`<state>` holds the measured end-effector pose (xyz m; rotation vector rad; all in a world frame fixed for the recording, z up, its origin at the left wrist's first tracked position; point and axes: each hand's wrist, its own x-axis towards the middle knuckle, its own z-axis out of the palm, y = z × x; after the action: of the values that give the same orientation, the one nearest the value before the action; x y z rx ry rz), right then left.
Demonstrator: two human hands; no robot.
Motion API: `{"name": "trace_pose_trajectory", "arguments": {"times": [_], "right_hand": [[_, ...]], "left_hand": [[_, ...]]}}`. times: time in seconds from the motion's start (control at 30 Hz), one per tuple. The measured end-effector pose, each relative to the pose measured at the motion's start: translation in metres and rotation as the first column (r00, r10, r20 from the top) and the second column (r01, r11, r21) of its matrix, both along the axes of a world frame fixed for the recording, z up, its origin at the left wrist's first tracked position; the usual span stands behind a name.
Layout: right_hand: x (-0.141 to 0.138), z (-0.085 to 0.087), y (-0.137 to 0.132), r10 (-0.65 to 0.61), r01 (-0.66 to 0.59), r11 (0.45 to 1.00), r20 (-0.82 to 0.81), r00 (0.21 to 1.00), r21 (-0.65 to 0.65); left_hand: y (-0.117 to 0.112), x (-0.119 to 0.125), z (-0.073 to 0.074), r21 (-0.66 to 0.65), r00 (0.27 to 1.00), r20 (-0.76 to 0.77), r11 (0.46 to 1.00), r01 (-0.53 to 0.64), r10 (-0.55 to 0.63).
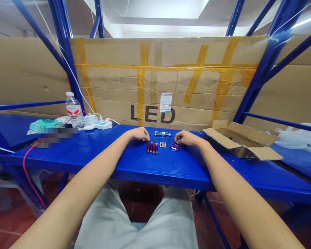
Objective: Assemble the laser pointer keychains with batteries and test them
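Note:
My left hand [139,134] rests on the blue shelf [134,166], its fingers curled down just above a row of small red and blue tubes [152,148]. My right hand [186,137] lies to the right with fingers curled over a few red and blue clips [175,147]. A cluster of small round silver pieces [162,144] sits between the hands. Behind them lie two assembled small sticks [162,134]. What either hand grips, if anything, is hidden under the fingers.
An open cardboard box [242,140] stands at the right. At the left are a water bottle [74,110], a white power strip [101,123] and a red cable [28,173]. A taped cardboard sheet marked LED [171,79] forms the back wall.

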<state>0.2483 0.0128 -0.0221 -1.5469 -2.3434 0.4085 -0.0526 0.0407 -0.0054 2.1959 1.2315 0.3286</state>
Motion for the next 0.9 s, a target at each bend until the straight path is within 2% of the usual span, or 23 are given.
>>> {"name": "trace_pose_trajectory", "arguments": {"times": [0.43, 0.9], "right_hand": [[-0.007, 0.008, -0.009, -0.095, 0.096, 0.995, -0.031, 0.995, 0.015], [-0.008, 0.007, -0.01, -0.091, 0.087, 0.995, -0.096, 0.991, -0.05]], "left_hand": [[-0.005, -0.001, 0.002, -0.055, 0.999, 0.008, 0.997, 0.049, -0.049], [-0.003, 0.0, 0.0, -0.065, 0.995, 0.037, 0.993, 0.098, -0.096]]}}
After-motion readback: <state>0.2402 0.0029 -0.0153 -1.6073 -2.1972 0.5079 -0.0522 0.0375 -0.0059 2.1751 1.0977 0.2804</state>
